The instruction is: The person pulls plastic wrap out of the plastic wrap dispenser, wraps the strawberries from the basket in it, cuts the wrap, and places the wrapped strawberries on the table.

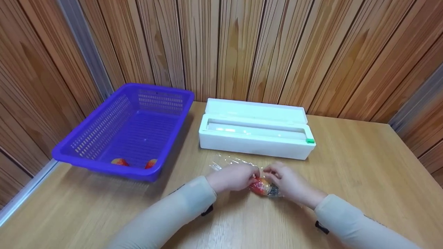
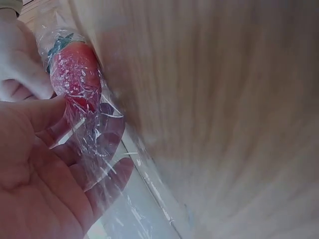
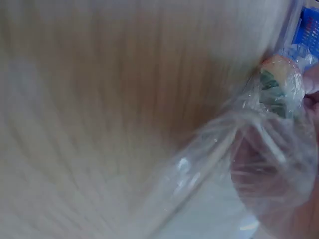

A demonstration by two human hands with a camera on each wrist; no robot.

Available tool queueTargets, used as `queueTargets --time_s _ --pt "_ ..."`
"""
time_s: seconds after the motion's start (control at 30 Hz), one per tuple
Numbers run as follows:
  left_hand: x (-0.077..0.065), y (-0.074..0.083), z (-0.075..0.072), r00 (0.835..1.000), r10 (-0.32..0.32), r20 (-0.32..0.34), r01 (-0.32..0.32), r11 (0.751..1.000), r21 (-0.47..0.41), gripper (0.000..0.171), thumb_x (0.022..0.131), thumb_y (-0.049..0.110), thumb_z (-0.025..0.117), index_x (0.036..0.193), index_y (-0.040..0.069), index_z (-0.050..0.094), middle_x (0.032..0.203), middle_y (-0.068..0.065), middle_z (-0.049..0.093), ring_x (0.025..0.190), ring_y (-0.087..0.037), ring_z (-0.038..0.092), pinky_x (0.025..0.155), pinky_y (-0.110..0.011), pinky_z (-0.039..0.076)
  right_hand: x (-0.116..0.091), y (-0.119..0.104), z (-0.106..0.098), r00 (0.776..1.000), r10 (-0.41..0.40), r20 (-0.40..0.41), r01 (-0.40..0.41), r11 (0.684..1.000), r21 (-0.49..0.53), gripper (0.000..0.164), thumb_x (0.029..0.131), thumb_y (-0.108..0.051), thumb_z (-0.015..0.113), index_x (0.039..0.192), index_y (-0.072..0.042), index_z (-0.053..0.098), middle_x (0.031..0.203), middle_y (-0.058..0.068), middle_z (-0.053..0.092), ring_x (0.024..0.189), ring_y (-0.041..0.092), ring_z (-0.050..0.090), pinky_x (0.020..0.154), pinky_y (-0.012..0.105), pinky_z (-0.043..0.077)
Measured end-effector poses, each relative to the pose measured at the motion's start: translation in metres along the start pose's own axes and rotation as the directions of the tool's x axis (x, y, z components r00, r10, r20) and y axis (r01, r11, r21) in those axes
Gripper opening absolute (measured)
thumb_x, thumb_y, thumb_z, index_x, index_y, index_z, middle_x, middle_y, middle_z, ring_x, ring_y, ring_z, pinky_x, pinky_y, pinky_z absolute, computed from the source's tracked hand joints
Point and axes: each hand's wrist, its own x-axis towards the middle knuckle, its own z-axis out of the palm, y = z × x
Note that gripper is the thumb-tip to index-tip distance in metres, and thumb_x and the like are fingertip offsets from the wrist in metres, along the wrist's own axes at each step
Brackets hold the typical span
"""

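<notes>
A red-and-yellow strawberry (image 1: pixel 260 186) with green leaves at one end lies wrapped in clear cling film (image 2: pixel 99 134), low over the table between both hands. My left hand (image 1: pixel 234 177) pinches the film at its pointed end; in the left wrist view the thumb is at the red tip and the other fingers show through the film. My right hand (image 1: pixel 289 181) is at the leafy end, fingers bent at the wrap. In the right wrist view loose film (image 3: pixel 199 164) stretches across that hand and partly veils it.
A white cling film box (image 1: pixel 256 145) with its lid (image 1: pixel 256 110) raised and a green slider (image 1: pixel 310 140) stands behind the hands. To the left, a purple basket (image 1: pixel 174 135) holds two red-and-yellow fruits (image 1: pixel 120 162) near its front wall. Wood panelling rises behind the table (image 1: pixel 363 166).
</notes>
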Motion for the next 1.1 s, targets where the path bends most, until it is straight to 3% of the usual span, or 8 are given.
queueTargets --time_s 0.07,0.2,0.27,0.33,0.47,0.6,0.9,1.1 --pt "0.001 0.000 0.000 1.000 -0.005 -0.002 0.005 1.000 0.005 0.018 0.088 0.019 0.049 0.103 0.016 0.058 0.095 0.002 0.063 0.089 -0.011 0.059 0.080 -0.024 0.047 -0.006 -0.009 0.000 0.990 -0.111 -0.081 0.100 0.987 -0.128 0.014 0.082 -0.014 0.059 0.096 -0.015 0.061 0.096 -0.005 0.058 0.095 0.012 0.052 0.086 0.033 0.045" --pt "0.003 0.000 -0.001 1.000 -0.025 -0.008 0.025 1.000 -0.008 0.019 0.089 0.019 0.048 0.105 0.017 0.058 0.096 0.003 0.063 0.092 -0.012 0.059 0.082 -0.025 0.047 -0.020 -0.025 0.009 0.914 -0.379 -0.144 0.304 0.876 -0.375 0.015 0.077 -0.012 0.065 0.092 -0.011 0.063 0.088 -0.004 0.058 0.085 0.011 0.053 0.077 0.028 0.049" --pt "0.004 -0.001 0.000 0.999 -0.037 -0.015 0.037 0.999 -0.022 0.021 0.089 0.019 0.047 0.107 0.018 0.057 0.100 0.003 0.063 0.096 -0.012 0.059 0.085 -0.026 0.046 -0.023 -0.027 0.015 0.902 -0.415 -0.116 0.328 0.836 -0.441 0.017 0.077 -0.013 0.065 0.094 -0.010 0.063 0.090 -0.001 0.058 0.085 0.013 0.055 0.076 0.029 0.050" --pt "0.003 -0.001 0.000 0.999 -0.044 -0.018 0.044 0.999 -0.024 0.023 0.089 0.020 0.046 0.109 0.019 0.057 0.104 0.003 0.062 0.100 -0.013 0.058 0.088 -0.028 0.045 -0.024 -0.026 0.019 0.921 -0.381 -0.086 0.298 0.827 -0.476 0.024 0.076 -0.015 0.065 0.100 -0.010 0.061 0.096 0.001 0.058 0.088 0.015 0.057 0.078 0.032 0.050" --pt "0.002 0.000 0.001 0.998 -0.049 -0.032 0.049 0.999 0.005 0.021 0.091 0.025 0.043 0.105 0.019 0.058 0.097 0.003 0.062 0.093 -0.012 0.058 0.084 -0.028 0.046 -0.022 -0.019 0.021 0.942 -0.328 -0.067 0.251 0.824 -0.507 0.034 0.075 -0.015 0.067 0.107 -0.008 0.058 0.105 0.004 0.058 0.097 0.020 0.056 0.082 0.035 0.049" --pt "0.003 -0.002 0.000 0.998 -0.030 -0.052 0.033 0.998 0.052 0.023 0.088 0.035 0.048 0.095 0.016 0.060 0.084 0.004 0.060 0.078 -0.011 0.056 0.074 -0.026 0.047 -0.017 -0.012 0.020 0.931 -0.350 -0.099 0.261 0.832 -0.490 0.035 0.071 -0.011 0.069 0.103 -0.006 0.058 0.097 0.003 0.058 0.091 0.017 0.056 0.079 0.032 0.050" --pt "0.003 -0.007 0.003 0.995 -0.059 -0.076 0.070 0.987 0.146 0.012 0.085 0.016 0.051 0.091 0.016 0.062 0.087 0.001 0.064 0.081 -0.016 0.060 0.075 -0.029 0.048 0.000 -0.005 0.016 0.970 -0.220 -0.107 0.175 0.930 -0.324 0.024 0.073 -0.011 0.068 0.095 -0.009 0.059 0.087 -0.003 0.053 0.081 0.010 0.053 0.075 0.029 0.049" --pt "0.002 -0.007 0.002 0.989 -0.127 -0.081 0.134 0.986 0.095 0.019 0.086 0.012 0.049 0.097 0.018 0.064 0.094 0.001 0.065 0.088 -0.016 0.060 0.080 -0.029 0.047 0.005 -0.005 0.012 0.987 -0.141 -0.083 0.120 0.968 -0.222 0.026 0.078 -0.011 0.063 0.104 -0.005 0.060 0.092 0.001 0.056 0.084 0.013 0.054 0.077 0.034 0.048"
